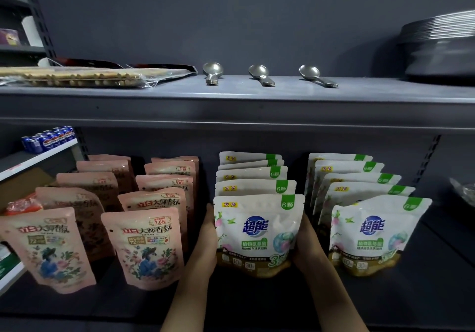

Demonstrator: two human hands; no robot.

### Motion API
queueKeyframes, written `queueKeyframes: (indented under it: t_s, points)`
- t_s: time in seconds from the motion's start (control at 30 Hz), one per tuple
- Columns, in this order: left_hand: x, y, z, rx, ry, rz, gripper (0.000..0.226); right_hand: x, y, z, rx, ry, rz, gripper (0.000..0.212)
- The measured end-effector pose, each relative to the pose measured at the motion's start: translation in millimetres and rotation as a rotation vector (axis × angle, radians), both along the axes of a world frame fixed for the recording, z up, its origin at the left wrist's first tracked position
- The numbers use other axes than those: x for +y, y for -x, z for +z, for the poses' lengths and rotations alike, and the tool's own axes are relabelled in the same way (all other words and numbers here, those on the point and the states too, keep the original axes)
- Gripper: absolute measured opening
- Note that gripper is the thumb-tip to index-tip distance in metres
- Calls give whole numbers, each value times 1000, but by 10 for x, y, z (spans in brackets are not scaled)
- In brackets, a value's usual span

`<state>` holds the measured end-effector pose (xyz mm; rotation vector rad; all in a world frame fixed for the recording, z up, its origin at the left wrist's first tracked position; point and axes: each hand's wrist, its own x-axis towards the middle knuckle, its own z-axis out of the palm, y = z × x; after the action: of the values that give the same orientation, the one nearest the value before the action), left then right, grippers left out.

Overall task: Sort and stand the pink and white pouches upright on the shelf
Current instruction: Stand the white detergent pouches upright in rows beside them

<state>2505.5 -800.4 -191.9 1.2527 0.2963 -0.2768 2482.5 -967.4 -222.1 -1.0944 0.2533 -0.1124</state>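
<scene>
The front white pouch (pixel 258 234) of the middle row is held upright at lower centre of the frame, on the dark shelf (pixel 257 303). Its left edge is pressed by the left hand (pixel 207 241) and its right edge by the right hand (pixel 307 244), the fingers hidden behind it. More white pouches are lined up behind it and to the right (pixel 370 231). Pink pouches (pixel 147 247) are stood in two rows at lower left.

Fingers of both hands hidden behind front white pouch (pixel 258 231); stacked bowls (pixel 444 46) cut off at right edge.
</scene>
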Motion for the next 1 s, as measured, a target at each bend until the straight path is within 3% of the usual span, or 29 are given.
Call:
queueKeyframes:
  t_s: [0.1,0.2,0.33,0.43,0.53,0.6,0.7,0.83,1.0]
  points:
    - [37,-22,30,-65,78,-59,60,-43,5,81,-12,7,13,55]
    - [117,-43,100,-134,-11,-25,70,-95,1,274,-60,29,-25,56]
    - [218,-222,91,-247,-169,70,89,-103,83,620,-184,222,-87,52]
    - [204,113,593,-436,-217,17,92,-57,172,957,-232,417,-142,54]
    - [161,477,1080,-667,-276,-68,58,60,306,1232,-247,535,-148,57]
    - [263,657,1293,-740,-351,-10,31,198,424,1412,-298,525,-148,48]
    - [571,790,1485,-826,-341,149,16,536,561,1593,-369,519,-74,44]
    - [1059,770,1342,-801,-359,284,33,1056,507,1430,-423,523,38,40]
    - [1463,618,989,-697,-374,291,49,1616,345,1036,-353,453,164,56]
